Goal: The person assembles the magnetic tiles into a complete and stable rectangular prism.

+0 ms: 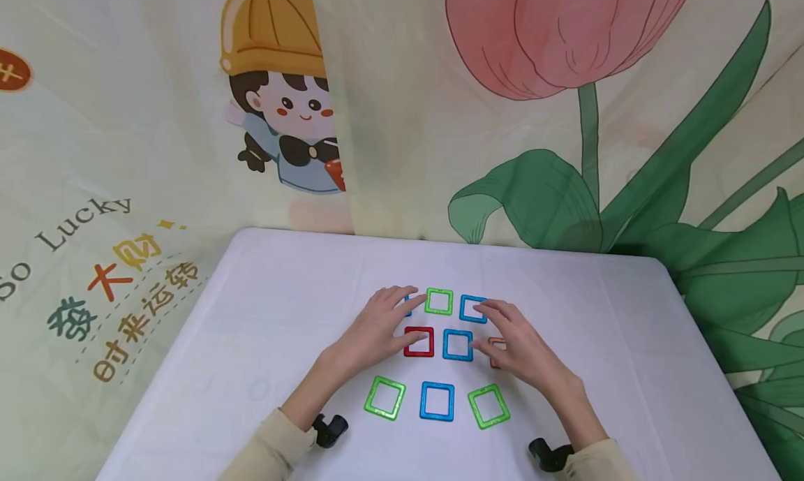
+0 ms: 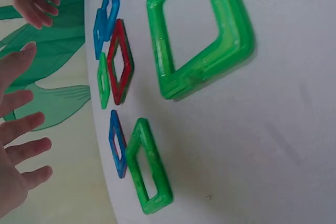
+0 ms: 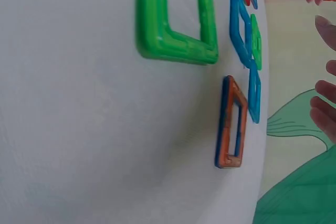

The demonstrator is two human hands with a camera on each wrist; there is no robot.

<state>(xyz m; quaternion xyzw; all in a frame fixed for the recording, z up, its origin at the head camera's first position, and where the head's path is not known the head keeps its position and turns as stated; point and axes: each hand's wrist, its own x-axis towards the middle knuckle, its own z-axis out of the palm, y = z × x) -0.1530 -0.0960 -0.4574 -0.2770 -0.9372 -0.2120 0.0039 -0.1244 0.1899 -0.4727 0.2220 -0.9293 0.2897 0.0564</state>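
Several square magnetic tile frames lie on the white table. My left hand [image 1: 377,327] hovers over the left tiles with fingers spread, partly covering a blue tile [image 2: 117,143] at the back and hiding a green tile [image 2: 147,166] from the head view. By its thumb is a red tile [image 1: 419,342]. On the right, my right hand [image 1: 520,347] is held with loosely bent fingers over an orange tile [image 3: 230,124] and overlaps a back blue tile [image 1: 472,308]. Neither hand holds anything. Between them lie a green tile [image 1: 439,301] and a blue tile [image 1: 458,345].
Nearer me, a green tile [image 1: 385,398], a blue tile [image 1: 437,401] and another green tile [image 1: 488,406] form a front row. The white table [image 1: 251,313] ends at a printed cloth backdrop [image 1: 389,118]. Black wrist cameras [image 1: 330,431] sit at both cuffs.
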